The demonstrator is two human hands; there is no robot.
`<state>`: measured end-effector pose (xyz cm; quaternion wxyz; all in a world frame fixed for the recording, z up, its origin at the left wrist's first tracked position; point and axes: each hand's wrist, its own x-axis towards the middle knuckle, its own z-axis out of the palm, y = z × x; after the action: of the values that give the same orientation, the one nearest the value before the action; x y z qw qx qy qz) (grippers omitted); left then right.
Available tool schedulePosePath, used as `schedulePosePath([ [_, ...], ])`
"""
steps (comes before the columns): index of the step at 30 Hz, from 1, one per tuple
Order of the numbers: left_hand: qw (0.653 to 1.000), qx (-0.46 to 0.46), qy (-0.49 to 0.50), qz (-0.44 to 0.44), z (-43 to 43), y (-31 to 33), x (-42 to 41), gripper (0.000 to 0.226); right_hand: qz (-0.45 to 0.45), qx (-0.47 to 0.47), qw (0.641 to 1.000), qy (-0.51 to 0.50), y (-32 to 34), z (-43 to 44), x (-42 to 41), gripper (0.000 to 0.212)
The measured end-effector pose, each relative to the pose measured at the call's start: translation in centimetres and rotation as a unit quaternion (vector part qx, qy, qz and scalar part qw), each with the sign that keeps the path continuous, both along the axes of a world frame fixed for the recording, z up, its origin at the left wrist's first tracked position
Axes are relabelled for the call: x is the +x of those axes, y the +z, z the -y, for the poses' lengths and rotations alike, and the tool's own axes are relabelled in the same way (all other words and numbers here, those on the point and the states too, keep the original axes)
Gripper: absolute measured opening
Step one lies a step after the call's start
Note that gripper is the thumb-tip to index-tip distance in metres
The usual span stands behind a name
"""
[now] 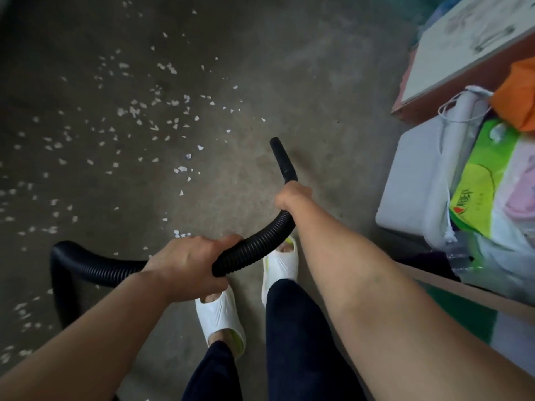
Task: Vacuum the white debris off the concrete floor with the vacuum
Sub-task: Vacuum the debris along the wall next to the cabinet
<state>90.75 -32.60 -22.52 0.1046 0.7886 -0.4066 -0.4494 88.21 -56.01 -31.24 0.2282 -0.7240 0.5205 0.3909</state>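
Observation:
A black ribbed vacuum hose (254,244) arcs across the middle of the view and ends in a smooth black nozzle (282,157) that points away from me, above the concrete floor (318,82). My right hand (292,195) grips the hose just behind the nozzle. My left hand (191,264) grips the hose lower down, and from there it loops off to the left (75,264). White debris (139,111) lies scattered over the floor, mostly left of and beyond the nozzle tip. The vacuum body is out of sight.
My feet in white slippers (220,316) stand under the hose. On the right are a white box (405,180), plastic bags with a green and yellow pack (474,198), an orange bag (518,94) and a light board on a wooden frame (451,53).

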Motion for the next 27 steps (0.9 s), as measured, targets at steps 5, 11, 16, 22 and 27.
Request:
schedulePosePath([
  [5,1.000,0.001,0.000,-0.006,2.1,-0.9,2.1,0.054,-0.002,-0.016,0.999,0.038,-1.3,1.6,1.6,0.040],
  [11,1.000,0.013,0.012,-0.021,4.4,-0.9,4.7,0.055,-0.034,0.001,0.999,-0.026,-1.6,3.6,4.4,0.056],
  [16,0.998,0.011,0.066,-0.021,6.8,-0.8,7.5,0.059,-0.017,-0.002,0.999,0.045,-1.6,6.1,9.6,0.055],
  [22,0.995,0.007,0.097,-0.027,8.3,-1.6,9.4,0.059,-0.016,-0.009,0.986,0.169,-2.0,7.7,12.9,0.051],
  [27,0.995,0.018,0.096,-0.036,6.9,-1.4,8.3,0.064,-0.025,0.020,0.987,0.160,-2.7,6.2,12.0,0.053],
])
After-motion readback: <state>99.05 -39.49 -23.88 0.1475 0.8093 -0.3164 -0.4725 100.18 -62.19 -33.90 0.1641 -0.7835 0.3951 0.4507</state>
